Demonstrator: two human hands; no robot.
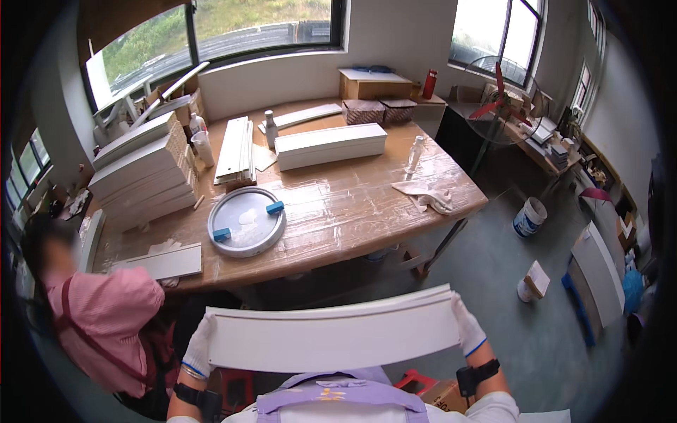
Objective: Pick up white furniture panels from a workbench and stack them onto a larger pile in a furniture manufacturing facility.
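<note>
A long white board [331,337] spans the space in front of my body, on the near side of the table. A second edge shows along its top; whether it is one piece or more, I cannot tell. My left hand [200,345], in a white glove, grips its left end. At the right end, my right hand [468,326], gloved as well, is closed on it. Both hands hold the board clear of the brown table [331,218]. A similar long white box [331,149] sits toward the table's back.
At left, a person in a pink top [106,317] sits by a tall stack of white boards [144,173]. A round grey lid [247,222] with blue blocks, a cloth [427,196] and a bottle [415,154] lie or stand on the table. Buckets [530,216] and a fan [498,99] are at right.
</note>
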